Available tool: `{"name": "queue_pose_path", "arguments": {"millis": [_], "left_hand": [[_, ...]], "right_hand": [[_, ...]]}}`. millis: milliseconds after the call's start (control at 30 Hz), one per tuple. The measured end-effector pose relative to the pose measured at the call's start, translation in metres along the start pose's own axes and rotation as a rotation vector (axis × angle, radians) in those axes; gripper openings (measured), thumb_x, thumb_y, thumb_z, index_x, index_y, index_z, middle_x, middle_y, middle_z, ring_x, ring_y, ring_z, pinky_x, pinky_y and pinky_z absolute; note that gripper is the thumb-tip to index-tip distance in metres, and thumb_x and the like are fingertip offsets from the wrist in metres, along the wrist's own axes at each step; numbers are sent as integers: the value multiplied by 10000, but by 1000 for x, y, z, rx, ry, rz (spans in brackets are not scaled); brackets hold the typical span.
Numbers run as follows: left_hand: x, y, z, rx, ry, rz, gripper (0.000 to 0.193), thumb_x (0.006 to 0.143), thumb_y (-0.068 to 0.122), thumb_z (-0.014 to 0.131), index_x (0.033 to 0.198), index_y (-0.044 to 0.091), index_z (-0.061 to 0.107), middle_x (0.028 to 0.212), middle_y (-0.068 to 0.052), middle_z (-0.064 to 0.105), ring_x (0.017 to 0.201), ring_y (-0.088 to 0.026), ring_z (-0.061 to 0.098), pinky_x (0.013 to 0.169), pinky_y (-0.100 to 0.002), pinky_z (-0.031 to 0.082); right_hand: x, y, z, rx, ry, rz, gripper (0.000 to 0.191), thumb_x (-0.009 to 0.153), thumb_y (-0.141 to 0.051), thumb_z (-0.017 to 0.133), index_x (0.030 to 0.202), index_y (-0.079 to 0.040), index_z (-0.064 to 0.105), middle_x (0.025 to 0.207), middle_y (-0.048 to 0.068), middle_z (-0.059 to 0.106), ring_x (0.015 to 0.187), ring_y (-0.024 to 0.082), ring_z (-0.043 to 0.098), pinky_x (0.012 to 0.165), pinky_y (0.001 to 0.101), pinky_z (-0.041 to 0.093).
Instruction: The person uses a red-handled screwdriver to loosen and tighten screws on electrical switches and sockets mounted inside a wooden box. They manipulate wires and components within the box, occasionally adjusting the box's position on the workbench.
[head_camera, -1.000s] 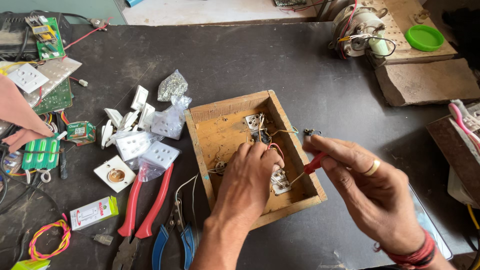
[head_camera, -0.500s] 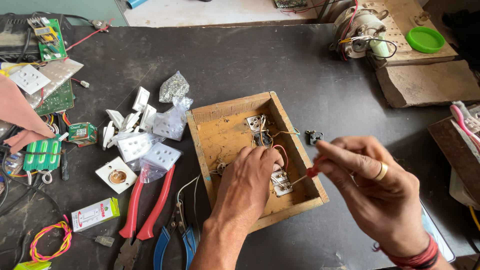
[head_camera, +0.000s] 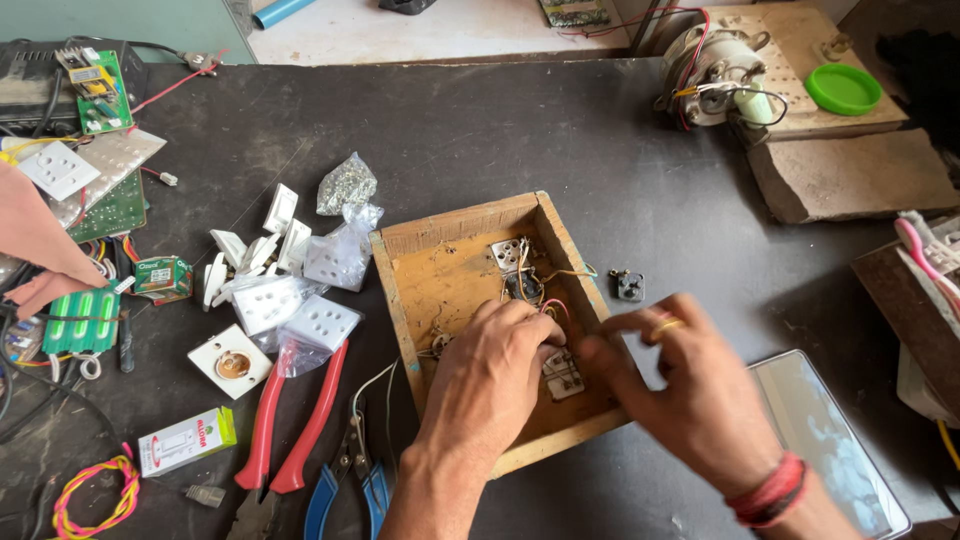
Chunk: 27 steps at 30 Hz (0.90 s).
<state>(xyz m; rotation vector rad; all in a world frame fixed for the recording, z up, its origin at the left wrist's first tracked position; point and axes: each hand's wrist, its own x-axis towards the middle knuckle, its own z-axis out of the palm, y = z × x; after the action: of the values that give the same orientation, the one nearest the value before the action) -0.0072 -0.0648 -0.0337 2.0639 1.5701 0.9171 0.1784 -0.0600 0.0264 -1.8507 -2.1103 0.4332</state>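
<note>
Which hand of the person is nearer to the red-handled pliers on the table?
The left hand. It rests inside the wooden box, just right of the red-handled pliers. The right hand is farther right, over the box's right wall, with the left hand between it and the pliers.

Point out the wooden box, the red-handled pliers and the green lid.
wooden box (head_camera: 452, 228): head view, on its far wall.
red-handled pliers (head_camera: 318, 412): head view, on the right handle.
green lid (head_camera: 843, 88): head view, at its centre.
</note>
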Motion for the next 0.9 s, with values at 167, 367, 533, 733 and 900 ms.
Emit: {"name": "queue_pose_path", "arguments": {"millis": [167,367,533,733,900], "left_hand": [[10,11,0,80,-181,-311,185,1059,132,474,1218,87,558,988,-133,741,842,-224,733,723,-334,617],[14,3,-4,-200,203,-183,99,1066,99,456,1165,89,446,920,-145,748,776,-246,765,604,-344,644],[7,3,-6,-327,143,-234,104,1088,158,425,1166,106,381,840,-119,754,746,-263,769,644,-433,593],[11,11,-15,-233,182,-262,128,1065,181,471,1163,107,435,765,-112,685,708,-236,734,633,-422,567],[13,2,-18,-156,356,-167,223,992,146,607,1174,93,490,822,-58,664,699,-163,707,576,-348,572]], "right_hand": [[5,5,11,159,-39,-136,203,795,-185,752,993,-177,796,852,52,645,671,202,622,602,327,546],[6,-2,10,90,0,-121,248,843,-285,747,1063,-193,815,793,67,618,669,233,618,615,375,522],[11,-10,16,23,27,-120,313,821,-337,768,1097,-201,826,814,71,612,691,234,630,600,384,516],[22,14,33,262,69,-36,237,860,-321,765,968,-115,814,838,48,599,669,164,585,587,325,493],[28,-6,20,384,231,12,275,938,-327,722,982,-59,765,883,26,572,672,118,484,560,266,437]]}}
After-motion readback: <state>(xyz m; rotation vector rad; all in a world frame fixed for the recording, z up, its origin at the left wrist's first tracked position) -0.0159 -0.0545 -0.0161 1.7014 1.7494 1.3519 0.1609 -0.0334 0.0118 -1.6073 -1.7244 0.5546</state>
